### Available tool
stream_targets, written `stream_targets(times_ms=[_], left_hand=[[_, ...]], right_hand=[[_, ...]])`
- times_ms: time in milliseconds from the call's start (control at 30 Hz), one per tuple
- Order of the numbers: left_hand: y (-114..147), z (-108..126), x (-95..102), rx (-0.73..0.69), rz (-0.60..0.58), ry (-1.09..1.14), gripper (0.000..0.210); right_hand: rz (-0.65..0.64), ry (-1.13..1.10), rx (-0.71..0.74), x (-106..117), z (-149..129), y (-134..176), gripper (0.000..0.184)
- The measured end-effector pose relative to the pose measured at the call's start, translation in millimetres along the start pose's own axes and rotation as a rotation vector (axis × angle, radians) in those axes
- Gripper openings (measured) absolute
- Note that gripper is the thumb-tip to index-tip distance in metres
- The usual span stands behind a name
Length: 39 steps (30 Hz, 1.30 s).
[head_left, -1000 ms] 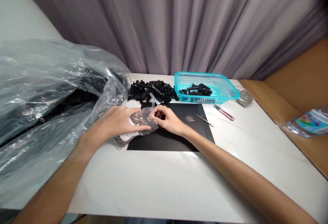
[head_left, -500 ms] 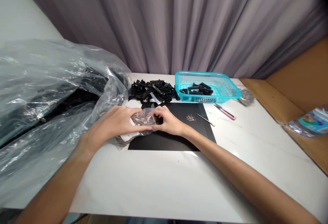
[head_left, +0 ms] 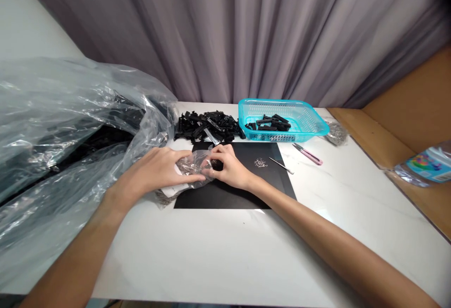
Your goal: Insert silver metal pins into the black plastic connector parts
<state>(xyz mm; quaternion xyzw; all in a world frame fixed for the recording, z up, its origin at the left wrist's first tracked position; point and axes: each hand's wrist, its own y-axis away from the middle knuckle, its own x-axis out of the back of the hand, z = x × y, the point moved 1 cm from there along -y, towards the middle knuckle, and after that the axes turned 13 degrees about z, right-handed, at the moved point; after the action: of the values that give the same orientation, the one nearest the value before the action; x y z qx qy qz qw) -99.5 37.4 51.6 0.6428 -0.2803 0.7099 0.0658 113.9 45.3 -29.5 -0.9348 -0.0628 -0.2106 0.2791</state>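
Note:
My left hand [head_left: 158,169] is closed round a clear plastic bag [head_left: 185,166] full of small brownish-grey metal pieces, with a white label on it. The fingers of my right hand [head_left: 227,165] pinch the bag at its right end, over the left half of a black mat [head_left: 243,195]. Part of the bag lies hidden behind my left hand. On the mat, right of my right hand, is a small cluster of tiny shiny pieces [head_left: 260,163]. A thin metal tool with a pointed end [head_left: 281,165] rests across the mat's right edge.
Black plastic parts [head_left: 211,127] are heaped behind the mat. A blue basket [head_left: 310,125] holds more of them. Right of the mat lies a pink cutter [head_left: 308,154]. Another bag [head_left: 336,133], a bottle [head_left: 426,165] and cardboard stand right. A large plastic sack [head_left: 70,111] covers the left side.
Both hands stay on the bag, and my right hand's fingers have shifted slightly at its end. The whole view has moved a little.

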Motion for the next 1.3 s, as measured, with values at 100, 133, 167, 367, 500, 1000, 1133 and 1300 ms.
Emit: stream_targets(times_ms=[100, 133, 167, 367, 500, 1000, 1133, 1300], left_hand=[[1, -5, -0.5, -0.022, 0.002, -0.022, 0.059], [1, -6, -0.3, -0.030, 0.000, -0.024, 0.059], [2, -7, 0.0, -0.038, -0.004, -0.022, 0.058], [2, -9, 0.5, -0.050, 0.007, -0.023, 0.058], [2, -10, 2.2, -0.032, -0.015, -0.016, 0.058], [1, -8, 7.5, 0.039, -0.025, 0.027, 0.062], [0, -8, 8.3, 0.050, -0.051, 0.063, 0.062], [-1, -11, 5.9, 0.034, -0.029, 0.076, 0.061]], right_hand=[[0.069, -0.033, -0.001, 1, -1, 0, 0.012], [0.064, -0.031, 0.004, 2, -1, 0, 0.015], [0.037, -0.018, 0.011, 2, -2, 0, 0.019], [-0.028, 0.103, 0.003, 0, -5, 1, 0.011], [0.050, 0.027, -0.009, -2, -1, 1, 0.008], [0.139, -0.031, 0.058, 5, -8, 0, 0.013], [0.124, -0.027, 0.055, 5, -6, 0, 0.014], [-0.021, 0.007, 0.056, 1, -2, -1, 0.013]])
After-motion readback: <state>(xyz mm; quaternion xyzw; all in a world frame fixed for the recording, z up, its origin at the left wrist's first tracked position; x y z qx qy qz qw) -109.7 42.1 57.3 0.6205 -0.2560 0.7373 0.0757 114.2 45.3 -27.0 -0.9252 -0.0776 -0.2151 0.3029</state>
